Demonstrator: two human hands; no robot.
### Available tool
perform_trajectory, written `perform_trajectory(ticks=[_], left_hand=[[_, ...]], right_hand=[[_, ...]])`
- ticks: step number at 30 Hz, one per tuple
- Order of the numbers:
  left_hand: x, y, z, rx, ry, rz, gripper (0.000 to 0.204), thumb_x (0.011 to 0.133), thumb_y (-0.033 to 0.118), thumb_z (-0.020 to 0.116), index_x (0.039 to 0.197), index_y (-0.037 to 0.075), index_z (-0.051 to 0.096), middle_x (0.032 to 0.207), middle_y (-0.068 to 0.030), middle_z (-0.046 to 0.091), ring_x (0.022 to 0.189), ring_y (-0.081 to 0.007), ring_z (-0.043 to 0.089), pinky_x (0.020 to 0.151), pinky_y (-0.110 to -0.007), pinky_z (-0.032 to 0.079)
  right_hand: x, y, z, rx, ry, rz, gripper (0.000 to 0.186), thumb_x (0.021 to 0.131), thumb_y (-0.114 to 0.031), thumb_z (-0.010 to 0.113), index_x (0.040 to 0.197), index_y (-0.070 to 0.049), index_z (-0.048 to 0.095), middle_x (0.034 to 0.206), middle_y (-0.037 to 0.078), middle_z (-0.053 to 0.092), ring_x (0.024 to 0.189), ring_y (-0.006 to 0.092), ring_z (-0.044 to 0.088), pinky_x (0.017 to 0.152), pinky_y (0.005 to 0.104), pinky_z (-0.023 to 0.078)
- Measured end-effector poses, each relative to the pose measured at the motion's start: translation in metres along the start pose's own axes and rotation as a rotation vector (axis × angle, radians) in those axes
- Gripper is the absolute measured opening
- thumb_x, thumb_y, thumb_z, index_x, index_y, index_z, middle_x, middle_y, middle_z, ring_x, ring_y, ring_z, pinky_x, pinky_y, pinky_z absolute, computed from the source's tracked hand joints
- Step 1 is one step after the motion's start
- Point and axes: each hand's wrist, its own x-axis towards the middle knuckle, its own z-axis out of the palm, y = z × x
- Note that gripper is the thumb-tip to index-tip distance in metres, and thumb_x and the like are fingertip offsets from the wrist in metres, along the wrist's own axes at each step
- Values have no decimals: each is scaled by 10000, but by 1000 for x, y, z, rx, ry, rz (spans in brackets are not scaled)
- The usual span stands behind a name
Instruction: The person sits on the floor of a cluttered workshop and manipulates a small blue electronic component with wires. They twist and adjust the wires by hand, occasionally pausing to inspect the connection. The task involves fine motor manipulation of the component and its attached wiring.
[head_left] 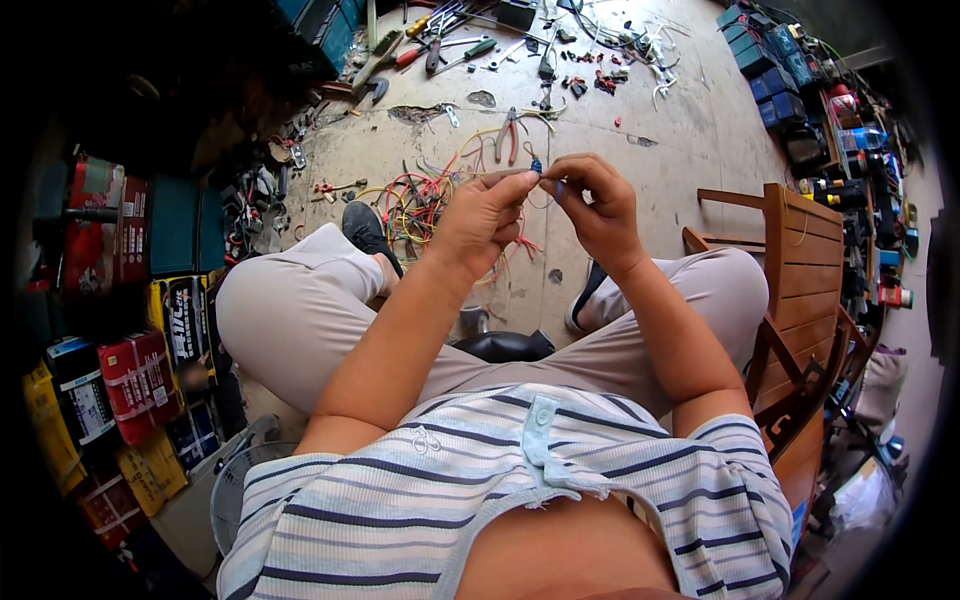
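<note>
Both my hands meet in front of me, over the floor between my knees. My left hand (482,222) is closed, its thumb and forefinger pinching a small blue part (536,166) with a thin wire rising from its top. What kind of part it is cannot be made out. My right hand (600,207) is closed at the fingertips right beside it, with a bit of blue showing between the fingers; what it grips is mostly hidden. Just beyond my hands lie red-handled pliers (508,137). A tangle of coloured wires (415,205) spreads on the floor left of my left hand.
Screwdrivers (480,49) and other tools lie farther off, near scattered small black and red parts (600,82). A wooden chair (800,265) stands at my right. Boxes (137,385) are stacked at my left, above a fan (240,485). Blue bins (775,85) sit at far right.
</note>
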Motion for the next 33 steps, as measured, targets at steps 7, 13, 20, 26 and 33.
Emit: perform_trajectory(ticks=[7, 13, 20, 26, 33], left_hand=[[-2, -5, 10, 68, 134, 140, 150, 831, 138, 674, 951, 52, 649, 633, 91, 469, 449, 8, 332, 395, -175, 225], [-1, -5, 9, 171, 72, 147, 164, 820, 142, 686, 948, 44, 655, 651, 79, 505, 482, 0, 374, 425, -168, 262], [0, -16, 14, 73, 57, 208, 151, 829, 114, 670, 961, 42, 655, 658, 74, 511, 510, -1, 371, 439, -168, 259], [0, -19, 13, 101, 29, 256, 127, 843, 82, 647, 963, 40, 656, 681, 65, 520, 543, -10, 390, 484, -163, 289], [10, -23, 7, 664, -56, 668, 93, 849, 40, 622, 941, 41, 633, 899, 7, 602, 820, -79, 512, 767, -226, 411]], right_hand=[[1, -11, 5, 357, 87, 414, 166, 859, -165, 655, 897, -8, 617, 715, -39, 542, 602, 24, 432, 521, 174, 329], [3, -11, -4, 484, 54, 643, 166, 838, -192, 679, 924, -66, 612, 697, -68, 496, 539, -7, 338, 465, 157, 245], [4, -13, -3, 741, 106, 733, 179, 852, -211, 662, 917, -64, 582, 591, -94, 411, 460, -1, 292, 412, 172, 207], [4, -10, -3, 930, 72, 874, 141, 896, -182, 594, 847, -91, 498, 560, -91, 336, 429, 10, 247, 379, 190, 181], [-3, 4, -6, 1004, -35, 1074, 141, 930, -180, 494, 801, -126, 477, 560, -90, 329, 431, 16, 240, 372, 187, 175]])
